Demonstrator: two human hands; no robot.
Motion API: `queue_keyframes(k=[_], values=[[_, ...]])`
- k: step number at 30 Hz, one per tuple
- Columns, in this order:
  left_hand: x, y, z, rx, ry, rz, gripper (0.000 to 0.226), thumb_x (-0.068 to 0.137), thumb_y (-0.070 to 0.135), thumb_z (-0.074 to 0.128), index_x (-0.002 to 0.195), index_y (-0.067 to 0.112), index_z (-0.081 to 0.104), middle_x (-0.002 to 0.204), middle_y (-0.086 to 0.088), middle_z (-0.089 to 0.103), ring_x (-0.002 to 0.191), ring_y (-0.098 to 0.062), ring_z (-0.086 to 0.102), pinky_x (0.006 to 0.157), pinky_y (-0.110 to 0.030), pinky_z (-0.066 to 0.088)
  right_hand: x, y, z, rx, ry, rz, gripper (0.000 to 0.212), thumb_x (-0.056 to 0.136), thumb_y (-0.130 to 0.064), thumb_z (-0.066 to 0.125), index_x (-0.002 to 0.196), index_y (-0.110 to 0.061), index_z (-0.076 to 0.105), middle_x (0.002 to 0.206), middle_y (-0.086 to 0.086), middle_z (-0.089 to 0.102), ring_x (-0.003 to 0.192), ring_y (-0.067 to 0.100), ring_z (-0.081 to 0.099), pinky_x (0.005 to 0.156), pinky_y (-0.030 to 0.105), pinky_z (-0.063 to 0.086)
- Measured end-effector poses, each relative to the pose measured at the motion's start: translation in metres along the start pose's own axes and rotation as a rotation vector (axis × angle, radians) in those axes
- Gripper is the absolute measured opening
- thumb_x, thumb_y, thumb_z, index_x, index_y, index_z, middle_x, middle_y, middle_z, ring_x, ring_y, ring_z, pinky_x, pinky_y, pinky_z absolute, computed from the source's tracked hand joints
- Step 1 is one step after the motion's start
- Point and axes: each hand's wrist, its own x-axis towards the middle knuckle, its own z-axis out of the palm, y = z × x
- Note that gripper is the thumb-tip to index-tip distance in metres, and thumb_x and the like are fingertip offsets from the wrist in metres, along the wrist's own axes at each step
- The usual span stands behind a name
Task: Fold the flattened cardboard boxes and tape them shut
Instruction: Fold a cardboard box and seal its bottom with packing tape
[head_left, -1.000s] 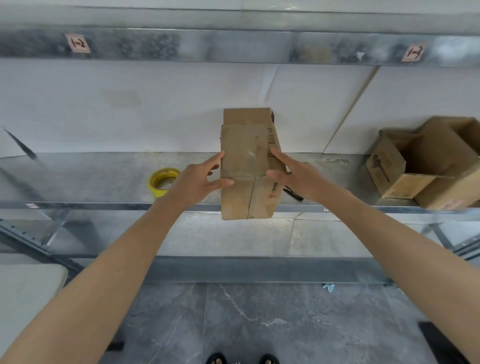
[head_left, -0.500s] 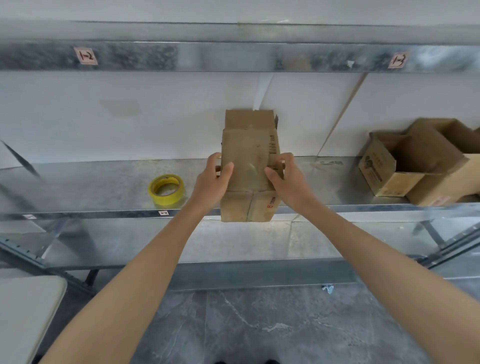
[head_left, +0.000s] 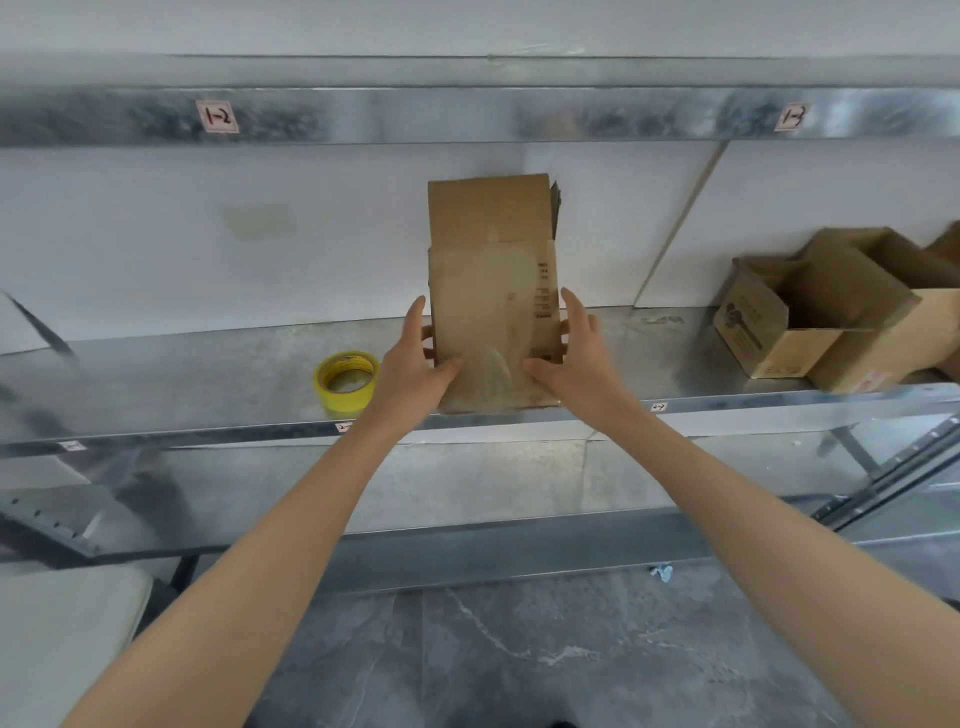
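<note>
A brown cardboard box (head_left: 493, 291) stands upright on the metal shelf (head_left: 208, 374), its lower end at the shelf's front edge and a flap sticking up at its top. My left hand (head_left: 415, 364) holds its lower left side, thumb on the front face and fingers along the edge. On the lower right side my right hand (head_left: 571, 358) holds it the same way. A roll of yellow tape (head_left: 345, 382) lies flat on the shelf just left of my left hand.
Opened cardboard boxes (head_left: 810, 312) sit at the shelf's right end. An upper shelf beam (head_left: 467, 114) with labels runs overhead. A lower shelf, a grey stone floor and a pale seat (head_left: 62, 639) at lower left are below.
The box has moved back from overhanging the shelf's front edge and now stands on the shelf. Both hands slid down to its lower sides.
</note>
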Motion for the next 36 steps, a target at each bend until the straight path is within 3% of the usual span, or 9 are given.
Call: queue_keyframes(k=[6, 10, 13, 16, 19, 21, 25, 32, 36], values=[[-0.015, -0.016, 0.016, 0.005, 0.005, 0.075, 0.068, 0.086, 0.006, 0.059, 0.144, 0.025, 0.029, 0.124, 0.002, 0.055, 0.107, -0.013, 0.057, 0.086, -0.024, 0.049, -0.013, 0.020, 0.013, 0.073, 0.044, 0.015, 0.067, 0.079, -0.016, 0.071, 0.134, -0.024, 0.032, 0.122, -0.002, 0.042, 0.099, 0.014, 0.057, 0.084, 0.036, 0.054], [-0.013, -0.014, 0.019, -0.107, 0.028, 0.015, 0.050, 0.092, 0.046, 0.041, 0.141, 0.037, 0.033, 0.119, -0.004, 0.057, 0.105, -0.016, 0.058, 0.093, -0.045, 0.049, -0.009, 0.011, 0.006, 0.215, 0.140, 0.040, 0.022, 0.092, -0.032, 0.058, 0.101, -0.017, 0.044, 0.092, -0.003, 0.056, 0.073, 0.008, 0.056, 0.062, 0.019, 0.049], [-0.015, -0.008, 0.016, -0.152, 0.063, 0.014, 0.037, 0.095, 0.057, 0.026, 0.125, 0.048, 0.047, 0.116, 0.014, 0.061, 0.112, -0.014, 0.056, 0.097, -0.048, 0.046, 0.006, 0.005, -0.008, 0.321, 0.155, 0.151, 0.040, 0.091, -0.056, 0.042, 0.083, -0.019, 0.054, 0.084, 0.002, 0.062, 0.076, 0.022, 0.062, 0.073, 0.037, 0.053], [-0.012, 0.006, 0.014, -0.300, 0.078, -0.129, 0.036, 0.094, 0.058, 0.024, 0.098, 0.047, 0.058, 0.105, 0.011, 0.065, 0.101, -0.020, 0.062, 0.090, -0.053, 0.050, 0.015, -0.005, -0.024, 0.345, 0.063, 0.281, 0.051, 0.095, -0.057, 0.034, 0.102, -0.012, 0.059, 0.095, 0.007, 0.066, 0.087, 0.024, 0.065, 0.076, 0.038, 0.055], [-0.009, 0.020, 0.016, -0.372, 0.088, -0.265, 0.038, 0.099, 0.053, 0.022, 0.105, 0.035, 0.055, 0.113, -0.003, 0.063, 0.093, -0.020, 0.063, 0.086, -0.048, 0.053, 0.016, -0.008, -0.038, 0.311, -0.062, 0.322, 0.052, 0.094, -0.059, 0.035, 0.100, -0.014, 0.060, 0.093, 0.007, 0.066, 0.080, 0.021, 0.066, 0.067, 0.032, 0.055], [-0.010, 0.026, 0.017, -0.355, 0.073, -0.316, 0.037, 0.099, 0.053, 0.021, 0.103, 0.036, 0.054, 0.104, -0.003, 0.064, 0.085, -0.017, 0.063, 0.085, -0.043, 0.052, 0.019, -0.008, -0.051, 0.314, -0.170, 0.380, 0.059, 0.091, -0.066, 0.033, 0.098, -0.015, 0.060, 0.096, 0.010, 0.067, 0.084, 0.025, 0.067, 0.074, 0.037, 0.056], [-0.016, 0.034, 0.020, -0.348, 0.030, -0.369, 0.040, 0.097, 0.058, 0.024, 0.089, 0.035, 0.056, 0.087, 0.001, 0.065, 0.080, -0.017, 0.064, 0.078, -0.037, 0.052, 0.023, -0.003, -0.069, 0.282, -0.426, 0.464, 0.076, 0.080, -0.080, 0.030, 0.119, -0.017, 0.050, 0.113, 0.015, 0.062, 0.103, 0.035, 0.062, 0.092, 0.047, 0.050], [-0.026, 0.030, 0.016, -0.331, -0.145, -0.465, 0.052, 0.082, 0.077, 0.033, 0.118, 0.042, 0.047, 0.111, -0.003, 0.064, 0.099, -0.023, 0.064, 0.100, -0.050, 0.041, 0.023, 0.003, -0.078, 0.292, -0.544, 0.422, 0.068, 0.081, -0.075, 0.039, 0.124, -0.023, 0.043, 0.120, 0.007, 0.057, 0.112, 0.031, 0.057, 0.095, 0.045, 0.048], [-0.029, 0.034, 0.022, -0.274, -0.167, -0.471, 0.083, 0.063, 0.081, 0.052, 0.132, 0.036, 0.041, 0.123, -0.003, 0.059, 0.105, -0.024, 0.062, 0.096, -0.050, 0.046, 0.016, -0.003, -0.078, 0.176, -0.503, 0.212, 0.049, 0.092, -0.043, 0.055, 0.133, -0.020, 0.042, 0.110, -0.003, 0.062, 0.100, 0.019, 0.062, 0.083, 0.037, 0.055]])
